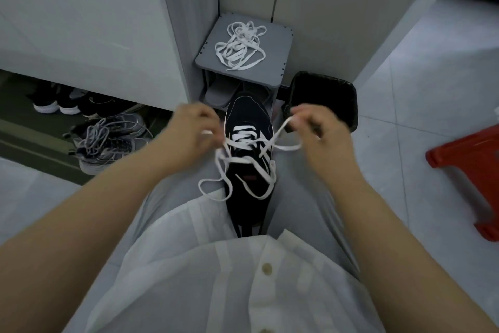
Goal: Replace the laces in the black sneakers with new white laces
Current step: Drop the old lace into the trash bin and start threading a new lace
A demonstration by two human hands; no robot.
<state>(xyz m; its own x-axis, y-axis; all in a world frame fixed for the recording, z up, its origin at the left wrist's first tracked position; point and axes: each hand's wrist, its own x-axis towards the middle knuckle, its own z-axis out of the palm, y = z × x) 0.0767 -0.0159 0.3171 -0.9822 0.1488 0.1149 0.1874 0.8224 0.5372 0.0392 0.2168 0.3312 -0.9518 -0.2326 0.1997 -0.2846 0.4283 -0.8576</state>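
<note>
Centrally, the black sneaker [249, 114] is lodged between the thighs with its toe pointed away, and it lies directly between the two grips. One end of the white lace [286, 147] is pinched by the left grip [191, 130] and the other end by the right grip [321, 132]. Both ends are drawn outward from the eyelets, and slack loops are draped over the tongue. Beyond the toe, a tangle of loose laces [240, 46] is seen on a grey stool [280, 62], beside a black bin [324, 95].
</note>
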